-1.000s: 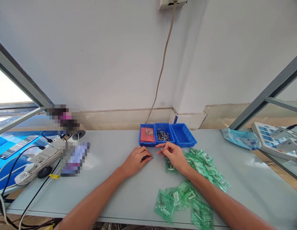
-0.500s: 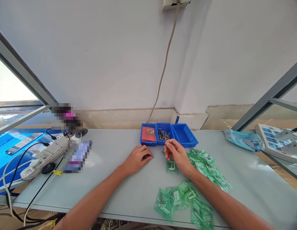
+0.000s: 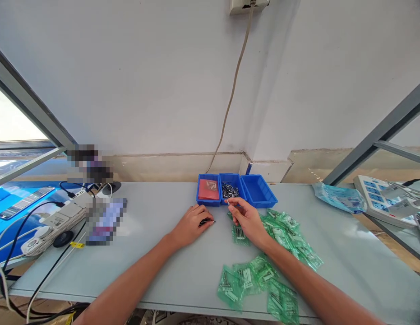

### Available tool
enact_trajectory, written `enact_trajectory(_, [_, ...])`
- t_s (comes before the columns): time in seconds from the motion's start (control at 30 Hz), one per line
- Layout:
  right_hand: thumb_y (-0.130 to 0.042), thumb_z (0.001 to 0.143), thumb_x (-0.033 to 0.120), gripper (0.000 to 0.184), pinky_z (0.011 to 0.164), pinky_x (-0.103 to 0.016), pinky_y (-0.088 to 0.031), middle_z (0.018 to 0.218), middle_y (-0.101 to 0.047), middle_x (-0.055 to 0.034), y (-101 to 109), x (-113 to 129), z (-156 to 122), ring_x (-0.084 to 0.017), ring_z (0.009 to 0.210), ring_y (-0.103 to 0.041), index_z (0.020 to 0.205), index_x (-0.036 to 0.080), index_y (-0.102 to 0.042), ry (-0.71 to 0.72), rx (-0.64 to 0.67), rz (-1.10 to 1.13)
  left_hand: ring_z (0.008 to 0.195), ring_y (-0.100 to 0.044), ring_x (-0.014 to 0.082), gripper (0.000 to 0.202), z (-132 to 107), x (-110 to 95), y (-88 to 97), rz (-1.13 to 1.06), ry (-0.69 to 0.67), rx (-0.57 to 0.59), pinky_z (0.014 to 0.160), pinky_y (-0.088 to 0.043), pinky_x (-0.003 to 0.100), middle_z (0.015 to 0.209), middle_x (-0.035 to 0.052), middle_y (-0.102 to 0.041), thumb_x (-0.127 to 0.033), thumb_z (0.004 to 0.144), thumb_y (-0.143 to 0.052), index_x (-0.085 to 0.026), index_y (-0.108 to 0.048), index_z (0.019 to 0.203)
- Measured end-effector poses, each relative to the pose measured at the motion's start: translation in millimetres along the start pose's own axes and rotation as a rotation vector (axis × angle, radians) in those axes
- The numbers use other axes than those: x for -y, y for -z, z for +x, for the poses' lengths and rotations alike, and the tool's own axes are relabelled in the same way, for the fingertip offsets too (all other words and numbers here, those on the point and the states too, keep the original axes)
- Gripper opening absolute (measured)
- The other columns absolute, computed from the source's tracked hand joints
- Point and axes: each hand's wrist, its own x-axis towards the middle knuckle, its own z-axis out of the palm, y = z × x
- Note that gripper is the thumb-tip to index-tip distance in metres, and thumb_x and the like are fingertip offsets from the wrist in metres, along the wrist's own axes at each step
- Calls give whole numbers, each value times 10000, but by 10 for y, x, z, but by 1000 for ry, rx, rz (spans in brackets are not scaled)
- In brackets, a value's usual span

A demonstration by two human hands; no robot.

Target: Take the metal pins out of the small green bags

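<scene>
My left hand [image 3: 193,224] rests on the table with its fingers curled round several dark metal screws [image 3: 206,221], whose ends stick out by the thumb. In front of the middle blue bin, which holds a heap of loose screws [image 3: 230,190], is my right hand [image 3: 245,221]. Its thumb and fingers are drawn together; what lies between the tips is too small to make out. Under that hand a green plastic bag [image 3: 239,235] with screws inside shows in part.
The left blue bin [image 3: 209,201] holds red sheets; another blue bin [image 3: 259,189] stands at right. Several green bags [image 3: 291,234] lie to the right and more green bags [image 3: 230,289] near the front edge. A power strip [image 3: 57,221], cables and a phone [image 3: 108,223] occupy the left.
My right hand has shifted slightly left, its fingertips reaching out toward the middle bin's front edge. The left hand keeps its place and its grip. The whole view has turned slightly.
</scene>
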Motion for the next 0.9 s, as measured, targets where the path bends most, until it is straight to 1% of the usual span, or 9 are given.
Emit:
enact_trajectory(0.07, [-689,930,501,317,541,-271,-419,843,-598,-7,6,3,-8,-136,604,-495,1097,231,-679,22,-9,-35,978,-591,214,211,1,-5,4,0,1,-3,918,-468,382,1056,61,-673,-355,1071,-547,-212,-699,1039])
enact_trajectory(0.2, [-712,918,454,230,556,-274,-407,801,-584,2,2,35,-26,-154,631,-489,1001,245,-667,69,-33,-84,980,-600,213,208,2,-2,3,-3,3,1,910,-467,380,1066,61,-673,-353,1071,-544,-212,-695,1049])
enact_trajectory(0.27, [-721,910,454,218,557,-280,-405,766,-577,9,-4,54,-30,-160,619,-488,961,250,-666,72,-39,-98,981,-605,214,199,4,1,1,-1,4,3,908,-465,381,1069,59,-674,-346,1069,-548,-213,-694,1047])
enact_trajectory(0.37, [-708,909,502,257,541,-290,-409,728,-567,8,-6,61,-32,-167,593,-493,913,250,-661,74,-40,-102,987,-609,217,186,6,3,0,1,2,1,914,-462,384,1065,59,-676,-337,1066,-554,-217,-695,1044])
enact_trajectory(0.47, [-645,944,552,307,525,-294,-422,756,-582,-4,-5,45,-35,-163,580,-507,949,245,-667,77,-25,-83,989,-613,215,167,4,2,-1,5,-1,-4,914,-460,374,1064,55,-678,-324,1059,-568,-220,-698,1040])
enact_trajectory(0.57, [-595,976,550,324,517,-292,-431,856,-627,-26,-10,35,-42,-150,577,-521,1020,239,-674,89,-22,-66,996,-616,212,154,2,4,-4,10,-8,-5,905,-459,360,1073,51,-679,-313,1056,-575,-220,-697,1043])
enact_trajectory(0.77, [-608,969,531,311,502,-283,-432,1008,-690,-50,-19,45,-42,-127,560,-530,1066,238,-651,82,-40,-61,995,-615,209,143,3,8,-10,19,-11,-9,899,-451,357,1071,48,-677,-308,1053,-582,-212,-687,1039])
enact_trajectory(0.83, [-612,968,524,303,502,-280,-427,1009,-693,-46,-22,41,-42,-124,556,-527,1059,237,-650,80,-37,-66,994,-614,210,152,4,4,-7,17,-10,-7,901,-454,360,1071,51,-677,-313,1055,-577,-212,-689,1044])
enact_trajectory(0.9, [-614,968,523,299,501,-278,-419,954,-689,-35,-28,33,-45,-128,554,-524,1047,237,-651,75,-27,-75,1000,-615,214,168,6,0,-4,16,-8,-6,904,-459,363,1067,55,-678,-326,1057,-570,-214,-695,1044])
